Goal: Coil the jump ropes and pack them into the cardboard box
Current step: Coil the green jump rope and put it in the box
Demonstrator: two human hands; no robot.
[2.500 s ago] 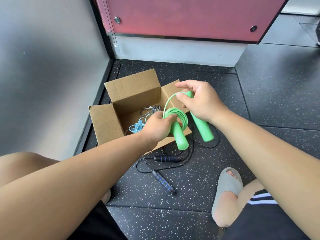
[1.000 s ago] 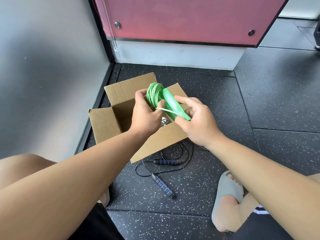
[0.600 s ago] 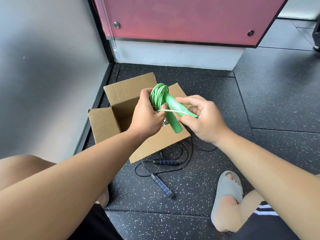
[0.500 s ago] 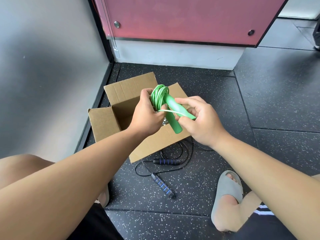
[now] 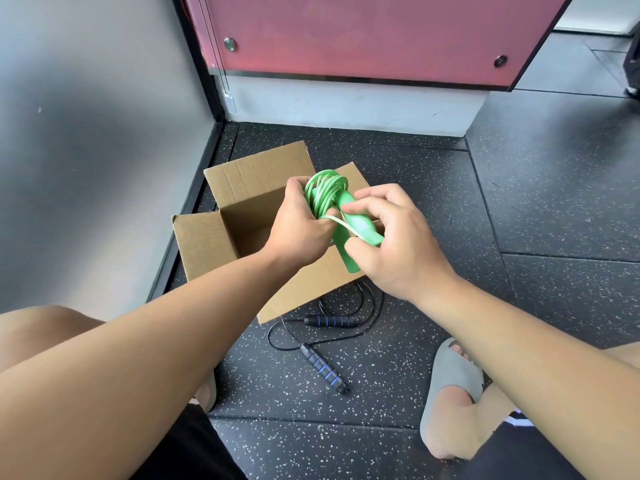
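Grips the green jump rope's (image 5: 325,199) coil over the cardboard box (image 5: 207,244) with left hand (image 5: 301,230); pinches its last strand across the handles with right hand (image 5: 394,244). Looks nearly bound, not yet packed. Leaves the black-and-blue jump rope (image 5: 322,365), loose just in front of the box, to coil.

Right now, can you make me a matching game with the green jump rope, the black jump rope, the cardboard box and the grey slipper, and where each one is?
Things:
1. green jump rope
2. black jump rope
3. cardboard box
4. grey slipper

Places or states:
A. lying loose and uncoiled on the floor
B. worn on a foot
C. held by the left hand and the right hand
D. standing open on the floor, flaps up

Pairs: 1-C, 2-A, 3-D, 4-B.
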